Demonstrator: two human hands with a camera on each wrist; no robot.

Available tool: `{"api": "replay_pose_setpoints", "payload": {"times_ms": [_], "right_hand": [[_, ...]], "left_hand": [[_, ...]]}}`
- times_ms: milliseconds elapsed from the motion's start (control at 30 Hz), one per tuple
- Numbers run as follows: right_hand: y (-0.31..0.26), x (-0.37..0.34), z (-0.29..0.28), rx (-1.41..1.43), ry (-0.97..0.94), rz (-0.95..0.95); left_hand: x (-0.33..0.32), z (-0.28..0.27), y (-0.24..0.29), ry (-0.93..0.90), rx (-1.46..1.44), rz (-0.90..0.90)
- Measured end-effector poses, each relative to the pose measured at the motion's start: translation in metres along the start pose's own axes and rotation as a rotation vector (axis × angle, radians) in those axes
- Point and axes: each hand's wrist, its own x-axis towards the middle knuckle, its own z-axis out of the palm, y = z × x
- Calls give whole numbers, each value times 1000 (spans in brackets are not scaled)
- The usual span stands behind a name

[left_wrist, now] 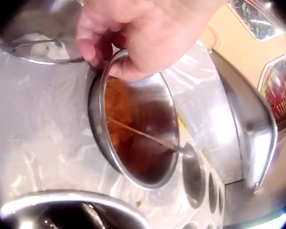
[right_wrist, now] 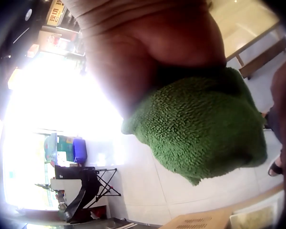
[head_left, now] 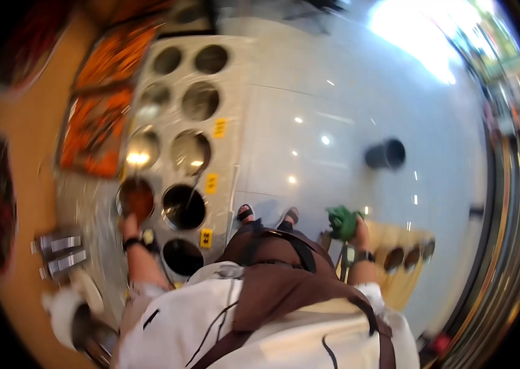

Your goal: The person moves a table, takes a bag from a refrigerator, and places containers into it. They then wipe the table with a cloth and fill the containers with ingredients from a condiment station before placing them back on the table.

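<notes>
In the left wrist view my left hand (left_wrist: 143, 38) pinches the rim of a round metal pot (left_wrist: 101, 138) holding reddish-orange contents. The pot tilts in the plastic-covered counter (left_wrist: 47, 129), and a thin handle lies across its mouth. The head view has the same left hand (head_left: 130, 227) at that pot (head_left: 135, 200), in the row farther from my body. Away from the counter, on the other side, my right hand (head_left: 361, 235) grips a bunched green cloth (head_left: 342, 223). In the right wrist view the cloth (right_wrist: 200, 126) bulges out below the right hand (right_wrist: 152, 43).
Several round wells, one a dark pot (head_left: 184, 207), line the counter beside yellow labels (head_left: 212, 183). Trays of orange food (head_left: 97, 132) stand beyond it. A dark bin (head_left: 386, 154) is on the floor (head_left: 309, 123). A wooden table (head_left: 407, 289) with round containers stands beside my right hand.
</notes>
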Motion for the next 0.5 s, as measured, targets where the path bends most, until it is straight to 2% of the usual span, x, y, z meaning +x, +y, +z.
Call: {"api": "replay_pose_setpoints", "payload": {"times_ms": [33,67,100,133,200,300,333,433,500], "right_hand": [[5,-6,-5,82,16,-6],[12,-11,-11,161,27,-11],[16,-15,-16,163,33,-32],[20,-19,-19,155,32,-43],[23,-26,-22,163,-34,-55],[32,-18,-41,247,-74,-60],[22,-32,-27,212,-51,-93],[20,-27,-45,173,46,-151],[12,-32,-50,28,188,-168]], "left_hand": [[56,-9,-56,-75,72,328],[25,-17,-24,-189,-293,146],[-36,-15,47,-91,-572,-202],[-49,-17,60,-104,-579,-114],[-64,-17,80,-3,-516,-86],[-64,-32,90,14,-452,-20],[-74,-37,100,27,-425,35],[-110,-47,126,49,-428,47],[-121,-53,133,63,-420,67]]}}
